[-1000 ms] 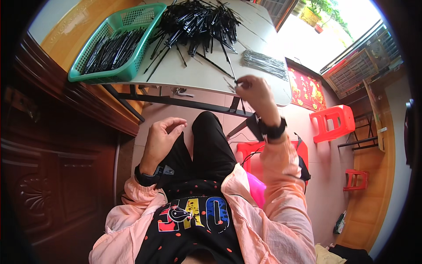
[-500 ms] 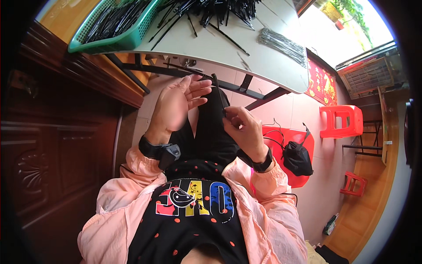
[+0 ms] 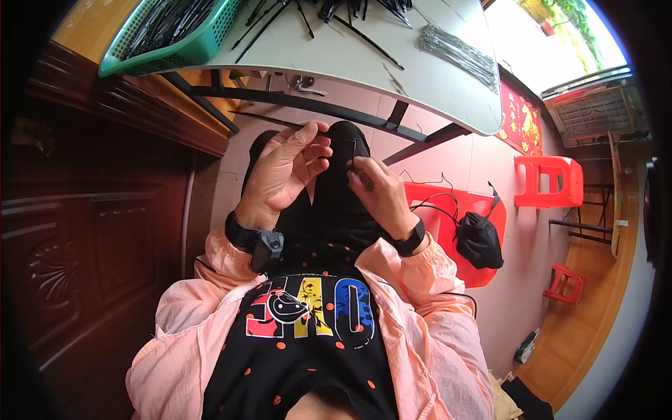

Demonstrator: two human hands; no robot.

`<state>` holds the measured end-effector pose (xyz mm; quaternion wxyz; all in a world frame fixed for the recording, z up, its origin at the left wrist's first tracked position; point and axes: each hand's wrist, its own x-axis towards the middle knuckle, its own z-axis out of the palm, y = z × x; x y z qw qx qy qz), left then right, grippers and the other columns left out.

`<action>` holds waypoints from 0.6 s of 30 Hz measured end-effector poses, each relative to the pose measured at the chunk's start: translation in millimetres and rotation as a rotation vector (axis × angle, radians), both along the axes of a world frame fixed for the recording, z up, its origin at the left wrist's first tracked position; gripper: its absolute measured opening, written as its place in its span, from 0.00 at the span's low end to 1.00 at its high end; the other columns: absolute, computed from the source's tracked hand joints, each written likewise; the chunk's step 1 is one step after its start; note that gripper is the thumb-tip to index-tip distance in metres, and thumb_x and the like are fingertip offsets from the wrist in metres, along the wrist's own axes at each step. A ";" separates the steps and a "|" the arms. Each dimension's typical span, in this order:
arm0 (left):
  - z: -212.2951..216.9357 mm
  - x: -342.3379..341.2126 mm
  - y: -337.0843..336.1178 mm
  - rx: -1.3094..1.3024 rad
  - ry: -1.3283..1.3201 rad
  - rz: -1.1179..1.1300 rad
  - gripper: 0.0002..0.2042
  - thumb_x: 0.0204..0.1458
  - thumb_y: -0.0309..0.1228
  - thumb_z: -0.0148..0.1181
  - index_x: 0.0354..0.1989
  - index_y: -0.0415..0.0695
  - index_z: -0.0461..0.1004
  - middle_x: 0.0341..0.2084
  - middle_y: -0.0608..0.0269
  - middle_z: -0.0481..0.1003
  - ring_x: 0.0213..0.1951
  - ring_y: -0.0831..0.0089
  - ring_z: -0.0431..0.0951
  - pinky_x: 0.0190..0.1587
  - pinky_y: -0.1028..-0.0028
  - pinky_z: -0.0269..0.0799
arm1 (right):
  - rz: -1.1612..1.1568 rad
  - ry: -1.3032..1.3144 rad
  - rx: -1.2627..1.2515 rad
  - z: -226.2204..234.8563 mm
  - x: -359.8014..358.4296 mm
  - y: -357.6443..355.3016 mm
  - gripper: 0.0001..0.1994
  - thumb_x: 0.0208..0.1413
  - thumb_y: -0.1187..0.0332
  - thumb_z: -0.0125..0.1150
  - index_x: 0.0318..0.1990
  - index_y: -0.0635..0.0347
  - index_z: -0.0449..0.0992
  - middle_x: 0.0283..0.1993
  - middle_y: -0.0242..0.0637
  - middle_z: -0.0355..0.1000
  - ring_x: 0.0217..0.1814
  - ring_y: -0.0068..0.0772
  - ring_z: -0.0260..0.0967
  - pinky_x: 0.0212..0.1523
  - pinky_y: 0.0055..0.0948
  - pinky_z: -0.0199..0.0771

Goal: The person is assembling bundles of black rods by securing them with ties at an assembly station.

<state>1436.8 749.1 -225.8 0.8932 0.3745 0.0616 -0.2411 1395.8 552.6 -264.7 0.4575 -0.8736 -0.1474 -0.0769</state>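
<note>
Over my lap, my left hand [image 3: 290,159] pinches a thin black rod [image 3: 262,117] between thumb and forefinger, its other fingers curled loosely. The rod's free end points out to the left, below the table edge. My right hand [image 3: 381,192], a little nearer and to the right, has thumb and forefinger closed on a slim dark piece [image 3: 353,150] that stands up from the fingertips. Against my black trousers, I cannot tell whether this piece joins the rod. On the table lie several similar black rods [image 3: 364,42], loose and heaped at the far edge.
A green plastic basket [image 3: 203,50] full of black rods stands at the table's left. Thin silvery wires [image 3: 458,56] lie in a bundle on the white table [image 3: 434,98]. To my right, a red stool [image 3: 437,217] bears a black pouch [image 3: 479,241] with a cable. Another red stool [image 3: 549,182] stands beyond.
My left hand has turned from an open palm with spread fingers to a pinch on the rod. My right hand has shifted slightly, and the dark piece above it shows less clearly.
</note>
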 end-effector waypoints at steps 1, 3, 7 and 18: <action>1.4 -4.0 0.1 -0.010 0.032 -0.018 0.12 0.58 0.35 0.52 0.44 0.41 0.71 0.31 0.65 0.75 0.33 0.76 0.76 0.36 0.77 0.74 | 0.008 -0.062 -0.085 2.5 0.6 -1.8 0.10 0.47 0.78 0.61 0.39 0.61 0.72 0.33 0.39 0.72 0.30 0.34 0.74 0.28 0.26 0.72; 1.9 -10.7 1.2 -0.027 0.098 -0.050 0.13 0.58 0.36 0.51 0.46 0.41 0.70 0.33 0.63 0.74 0.34 0.76 0.76 0.37 0.77 0.73 | 0.008 -0.101 -0.091 0.6 2.5 -5.0 0.10 0.47 0.78 0.61 0.39 0.61 0.73 0.35 0.39 0.71 0.32 0.36 0.73 0.29 0.27 0.72; -2.9 -24.0 14.2 -0.084 0.176 -0.230 0.14 0.59 0.35 0.49 0.49 0.41 0.67 0.35 0.64 0.73 0.37 0.76 0.75 0.40 0.75 0.73 | 0.021 -0.213 -0.088 -1.2 5.7 -7.1 0.10 0.47 0.80 0.60 0.39 0.60 0.74 0.38 0.40 0.71 0.36 0.39 0.72 0.32 0.29 0.73; -9.8 -35.0 4.7 0.014 0.307 -0.411 0.14 0.59 0.32 0.46 0.51 0.41 0.65 0.39 0.60 0.74 0.41 0.67 0.76 0.44 0.64 0.74 | 0.116 -0.309 -0.052 4.6 9.9 -10.6 0.10 0.46 0.82 0.57 0.38 0.62 0.74 0.43 0.42 0.70 0.41 0.41 0.72 0.37 0.29 0.73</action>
